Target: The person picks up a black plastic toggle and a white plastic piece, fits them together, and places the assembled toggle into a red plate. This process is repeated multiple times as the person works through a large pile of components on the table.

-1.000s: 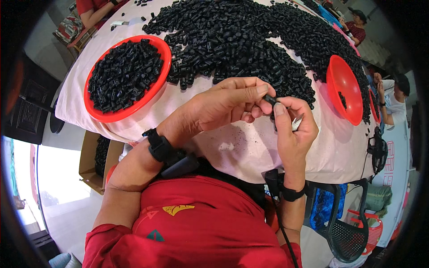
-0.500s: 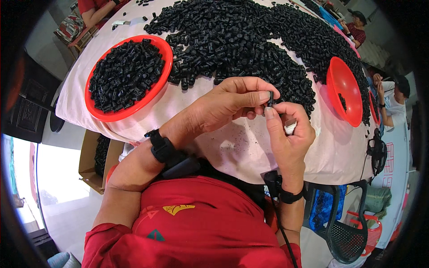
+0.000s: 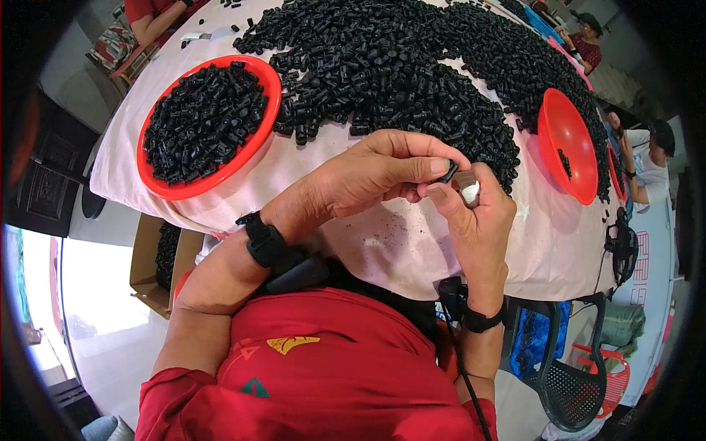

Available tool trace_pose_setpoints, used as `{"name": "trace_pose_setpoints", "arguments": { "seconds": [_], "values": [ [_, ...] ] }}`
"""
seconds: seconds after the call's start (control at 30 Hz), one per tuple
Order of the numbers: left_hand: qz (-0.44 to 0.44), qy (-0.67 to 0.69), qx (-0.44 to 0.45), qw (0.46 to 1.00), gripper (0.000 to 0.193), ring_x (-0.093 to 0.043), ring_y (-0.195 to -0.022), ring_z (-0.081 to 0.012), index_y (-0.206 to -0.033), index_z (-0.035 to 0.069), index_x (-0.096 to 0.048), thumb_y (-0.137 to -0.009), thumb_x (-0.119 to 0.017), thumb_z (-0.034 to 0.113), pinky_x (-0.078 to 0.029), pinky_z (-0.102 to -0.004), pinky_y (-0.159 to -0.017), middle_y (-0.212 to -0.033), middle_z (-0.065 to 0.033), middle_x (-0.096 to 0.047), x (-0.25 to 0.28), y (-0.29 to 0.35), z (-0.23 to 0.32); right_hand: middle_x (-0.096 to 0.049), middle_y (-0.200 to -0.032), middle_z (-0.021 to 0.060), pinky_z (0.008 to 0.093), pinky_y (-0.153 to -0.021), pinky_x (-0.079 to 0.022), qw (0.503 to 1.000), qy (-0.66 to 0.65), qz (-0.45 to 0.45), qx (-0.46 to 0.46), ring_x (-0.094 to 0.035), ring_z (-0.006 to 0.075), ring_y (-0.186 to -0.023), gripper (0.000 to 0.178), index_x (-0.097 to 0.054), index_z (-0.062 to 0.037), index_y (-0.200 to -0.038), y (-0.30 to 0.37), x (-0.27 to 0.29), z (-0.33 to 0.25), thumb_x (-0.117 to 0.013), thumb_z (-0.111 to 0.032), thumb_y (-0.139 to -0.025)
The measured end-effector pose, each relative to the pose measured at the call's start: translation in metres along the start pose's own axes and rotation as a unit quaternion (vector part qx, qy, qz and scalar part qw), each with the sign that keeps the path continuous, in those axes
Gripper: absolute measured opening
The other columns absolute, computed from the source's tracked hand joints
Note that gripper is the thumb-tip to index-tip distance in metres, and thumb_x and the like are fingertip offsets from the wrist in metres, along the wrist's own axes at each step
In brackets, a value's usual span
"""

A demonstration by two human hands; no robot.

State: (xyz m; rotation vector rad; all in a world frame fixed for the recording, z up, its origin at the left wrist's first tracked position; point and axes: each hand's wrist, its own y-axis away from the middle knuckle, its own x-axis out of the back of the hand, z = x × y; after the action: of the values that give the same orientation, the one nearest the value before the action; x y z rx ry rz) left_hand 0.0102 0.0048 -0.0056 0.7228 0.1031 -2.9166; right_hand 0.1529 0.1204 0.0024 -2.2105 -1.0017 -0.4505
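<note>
A heap of parts (image 3: 382, 73) spreads over the far middle and right of the desk (image 3: 390, 253). One part (image 3: 446, 175) is before it, in the left hand's (image 3: 382, 169) fingers. Left lies a full bowl (image 3: 273, 103); right, another bowl (image 3: 570, 136), holding a few. A box (image 3: 151, 285) stands near left, off the desk.

The pink-covered table (image 3: 390, 253) bears black parts (image 3: 382, 73) and red bowls (image 3: 577, 136).
</note>
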Motion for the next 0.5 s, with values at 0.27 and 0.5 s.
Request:
{"name": "trace_pose_setpoints", "arguments": {
  "seconds": [0.27, 0.5],
  "values": [
    [-0.005, 0.010, -0.005, 1.000, 0.035, -0.049, -0.072, -0.0010, -0.118, 0.005, -0.062, -0.092, -0.062, 0.028, -0.040, -0.0175, -0.065, -0.083, 0.0067, -0.059, -0.0005, 0.0006, -0.0011, -0.061, -0.060, 0.0092, 0.0297, -0.049, -0.047, 1.000, 0.028, 0.004, 0.009, -0.064, 0.0209, -0.054, 0.052, -0.057, -0.0021, -0.076, 0.0001, -0.0021, 0.0019, -0.073, -0.052, -0.076],
    [0.005, -0.014, -0.004, 1.000, 0.037, -0.050, -0.073, -0.0001, -0.120, 0.005, -0.062, -0.092, -0.063, 0.029, -0.040, -0.0168, -0.066, -0.081, 0.0078, -0.059, 0.0004, 0.0009, -0.0009, -0.063, -0.060, 0.0094, 0.0298, -0.048, -0.047, 0.999, 0.039, 0.012, 0.014, -0.064, 0.0210, -0.054, 0.051, -0.059, -0.0025, -0.076, -0.0005, -0.0013, -0.0018, -0.073, -0.052, -0.076]
  ]
}}
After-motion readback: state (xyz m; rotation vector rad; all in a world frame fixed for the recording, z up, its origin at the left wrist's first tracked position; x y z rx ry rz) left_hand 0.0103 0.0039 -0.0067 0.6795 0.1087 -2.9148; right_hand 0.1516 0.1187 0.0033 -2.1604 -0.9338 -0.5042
